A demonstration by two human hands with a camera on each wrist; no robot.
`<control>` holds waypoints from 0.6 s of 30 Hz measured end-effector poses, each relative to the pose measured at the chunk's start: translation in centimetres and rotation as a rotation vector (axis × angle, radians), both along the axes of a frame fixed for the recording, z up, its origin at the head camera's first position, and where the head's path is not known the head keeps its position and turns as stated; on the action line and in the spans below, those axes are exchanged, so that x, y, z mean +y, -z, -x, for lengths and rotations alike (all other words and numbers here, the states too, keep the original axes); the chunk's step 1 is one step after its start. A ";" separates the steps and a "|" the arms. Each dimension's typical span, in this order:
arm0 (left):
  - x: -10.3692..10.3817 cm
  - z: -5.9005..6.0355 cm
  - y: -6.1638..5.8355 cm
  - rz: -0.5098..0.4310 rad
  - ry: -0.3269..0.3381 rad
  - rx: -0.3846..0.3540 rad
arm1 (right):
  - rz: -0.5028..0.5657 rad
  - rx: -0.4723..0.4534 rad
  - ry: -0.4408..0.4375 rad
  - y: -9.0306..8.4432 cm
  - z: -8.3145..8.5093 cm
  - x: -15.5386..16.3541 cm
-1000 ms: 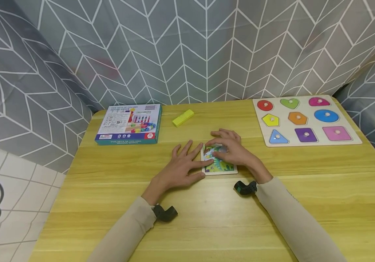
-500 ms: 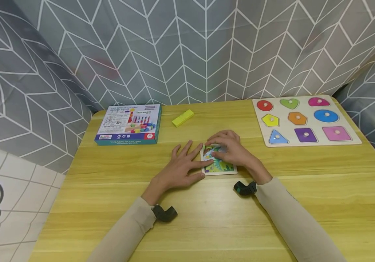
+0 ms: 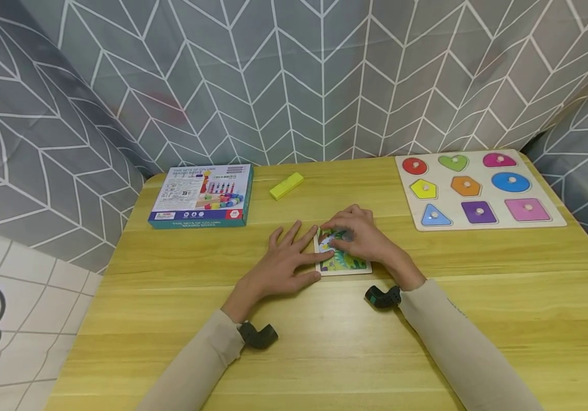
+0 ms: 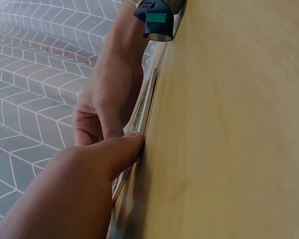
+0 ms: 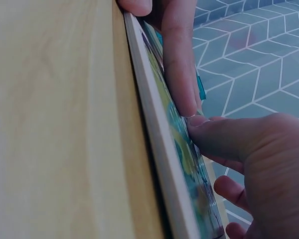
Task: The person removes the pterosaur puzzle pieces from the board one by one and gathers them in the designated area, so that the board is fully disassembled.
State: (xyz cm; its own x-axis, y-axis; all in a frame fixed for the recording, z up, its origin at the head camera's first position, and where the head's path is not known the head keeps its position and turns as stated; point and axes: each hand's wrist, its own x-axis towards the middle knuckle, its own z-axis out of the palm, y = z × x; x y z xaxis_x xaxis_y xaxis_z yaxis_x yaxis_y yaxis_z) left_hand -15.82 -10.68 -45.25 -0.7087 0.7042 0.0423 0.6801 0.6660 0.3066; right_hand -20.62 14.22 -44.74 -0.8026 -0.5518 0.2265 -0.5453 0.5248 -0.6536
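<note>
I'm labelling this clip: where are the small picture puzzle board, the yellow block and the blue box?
small picture puzzle board (image 3: 347,264), head view, lower green part.
yellow rectangular block (image 3: 286,185), head view, top face.
blue cardboard box (image 3: 203,194), head view, printed lid.

Bright, even, diffuse light in the head view, seemingly from above. Only soft, short shadows under the hands and sleeves on the tabletop (image 3: 325,342). No harsh glare; a faint sheen along the pale wood grain. Sharp focus across the middle, mild wide-angle bending toward the corners, visible in the patterned curtain (image 3: 294,74). Left wrist view dimmer and flatter, tilted sideways, nearest skin soft and out of focus, tabletop (image 4: 229,124) evenly lit with a slight warm cast. Right wrist view darker at the lower edge, heavy close-range blur on the fingers (image 5: 182,64), curtain (image 5: 259,50) behind tinted bluish, near wood smeared and featureless.
</note>
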 end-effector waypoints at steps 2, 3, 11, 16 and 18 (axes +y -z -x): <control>0.0 0.0 0.0 -0.004 0.002 0.006 | -0.003 0.014 0.000 0.1 0.0 0.0; 0.0 0.0 0.0 -0.005 0.003 0.008 | -0.003 0.020 0.001 0.1 0.1 0.0; -0.1 -0.1 0.0 -0.015 0.000 0.007 | 0.103 0.019 0.047 0.7 0.4 0.5; -0.4 -0.3 0.1 -0.029 0.000 0.006 | 0.148 0.002 0.098 0.9 0.7 0.9; -0.4 -0.3 0.2 -0.029 0.001 0.010 | 0.149 -0.003 0.113 1.0 0.9 1.1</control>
State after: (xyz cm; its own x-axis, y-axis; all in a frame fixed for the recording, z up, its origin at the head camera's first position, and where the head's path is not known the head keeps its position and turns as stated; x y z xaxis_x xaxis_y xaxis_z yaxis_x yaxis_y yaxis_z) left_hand -15.55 -11.10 -45.44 -0.7071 0.7037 0.0695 0.6841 0.6558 0.3193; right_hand -21.52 15.34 -45.76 -0.8584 -0.4189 0.2961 -0.4862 0.4801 -0.7302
